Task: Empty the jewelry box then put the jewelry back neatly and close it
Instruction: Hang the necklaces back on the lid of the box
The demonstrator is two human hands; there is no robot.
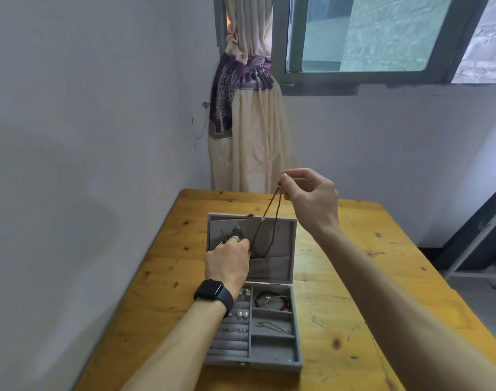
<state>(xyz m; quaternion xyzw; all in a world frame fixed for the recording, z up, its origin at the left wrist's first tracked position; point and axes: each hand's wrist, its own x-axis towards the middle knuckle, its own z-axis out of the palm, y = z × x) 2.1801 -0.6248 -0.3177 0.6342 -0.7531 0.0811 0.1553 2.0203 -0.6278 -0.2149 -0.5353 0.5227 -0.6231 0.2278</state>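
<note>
The grey jewelry box [269, 364] lies open on the wooden worktop [348, 306], its lid [282, 235] flat behind the tray; the right hand [311, 198] is raised above the lid, thumb and forefinger pinching the top of a brown beaded necklace [271, 211]; the strand runs down to the left hand [227, 263], whose curled fingers [241, 245] grip its lower end against the lid lining; pearl earrings [242, 314] and a bracelet [272, 301] sit in the tray compartments.
</note>
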